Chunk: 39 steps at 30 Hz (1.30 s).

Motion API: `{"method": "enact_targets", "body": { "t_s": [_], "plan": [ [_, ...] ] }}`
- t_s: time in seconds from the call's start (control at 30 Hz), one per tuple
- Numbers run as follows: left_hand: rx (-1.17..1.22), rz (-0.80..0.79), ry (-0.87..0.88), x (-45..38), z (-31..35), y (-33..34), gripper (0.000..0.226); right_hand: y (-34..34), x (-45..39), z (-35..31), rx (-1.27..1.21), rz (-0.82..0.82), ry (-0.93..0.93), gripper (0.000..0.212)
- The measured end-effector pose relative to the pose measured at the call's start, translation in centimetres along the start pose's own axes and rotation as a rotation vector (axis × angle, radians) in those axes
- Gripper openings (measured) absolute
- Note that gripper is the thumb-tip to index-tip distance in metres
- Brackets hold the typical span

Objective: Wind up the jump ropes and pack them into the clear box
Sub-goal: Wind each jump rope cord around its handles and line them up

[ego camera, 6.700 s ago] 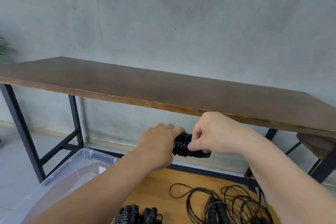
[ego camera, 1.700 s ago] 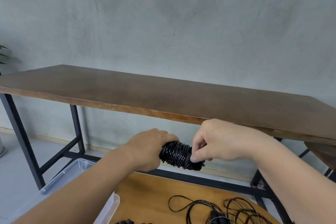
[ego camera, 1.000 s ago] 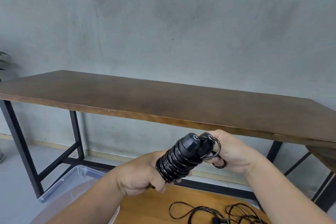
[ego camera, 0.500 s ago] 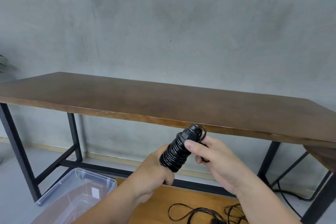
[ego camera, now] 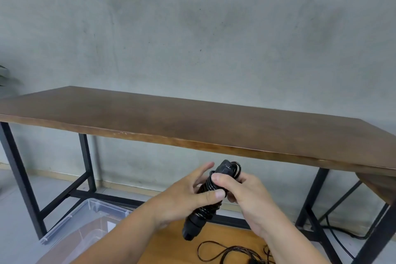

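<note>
While both hands clasp the wound jump rope [ego camera: 205, 203], its long axis runs steeply from lower left to upper right. Left hand [ego camera: 182, 201] pinches the coils, forefinger straight; right hand [ego camera: 240, 193] curls around the top loops. Below and left of the fingers sits the clear box [ego camera: 85, 223] (left hand nearer). No readable writing.

Right hand [ego camera: 246, 195] moved round onto the wound rope bundle [ego camera: 205, 201] w/ the left hand [ego camera: 184, 197]; bundle tilted more upright.
</note>
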<state>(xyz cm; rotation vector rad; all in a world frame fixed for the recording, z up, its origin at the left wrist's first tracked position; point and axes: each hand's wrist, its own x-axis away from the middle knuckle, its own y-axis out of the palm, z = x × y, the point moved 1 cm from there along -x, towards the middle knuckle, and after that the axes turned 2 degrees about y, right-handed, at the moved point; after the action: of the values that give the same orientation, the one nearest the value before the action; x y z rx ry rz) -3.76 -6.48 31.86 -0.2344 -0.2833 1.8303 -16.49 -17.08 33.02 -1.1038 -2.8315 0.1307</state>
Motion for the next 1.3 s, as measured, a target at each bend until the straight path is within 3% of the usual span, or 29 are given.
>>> {"method": "enact_targets", "body": {
  "t_s": [0.13,0.33,0.47,0.67,0.83,0.97,1.2,1.3],
  "plan": [
    [-0.017,0.083,0.109,0.1,-0.4,1.4,0.062,0.7,0.0,0.4,-0.077,-0.026,0.062,0.017],
    [0.104,0.185,0.088,0.6,-1.0,1.9,0.052,0.0,0.3,0.8,-0.125,-0.083,0.036,0.045],
    [0.327,0.247,0.027,0.7,-1.2,1.2,0.044,-0.9,0.7,1.0,-0.419,-0.056,0.068,0.026],
    [0.505,0.259,-0.02,0.6,-1.1,1.2,0.055,-1.9,0.7,1.0,-0.171,0.066,0.03,0.019],
    [0.518,0.244,0.002,0.5,-0.7,1.3,0.051,-2.8,0.1,0.9,-0.359,0.176,0.035,0.017],
    [0.45,0.22,0.037,0.4,-0.3,1.7,0.044,-2.8,-0.5,0.7,-0.353,0.253,0.001,0.015],
    [0.322,0.183,0.093,0.3,-0.1,2.0,0.051,-2.3,-1.0,0.1,-0.218,0.137,-0.035,0.015],
    [0.316,0.186,0.108,0.3,0.0,2.2,0.051,-2.4,-0.8,0.0,-0.127,0.164,-0.073,0.014]
  ]
}}
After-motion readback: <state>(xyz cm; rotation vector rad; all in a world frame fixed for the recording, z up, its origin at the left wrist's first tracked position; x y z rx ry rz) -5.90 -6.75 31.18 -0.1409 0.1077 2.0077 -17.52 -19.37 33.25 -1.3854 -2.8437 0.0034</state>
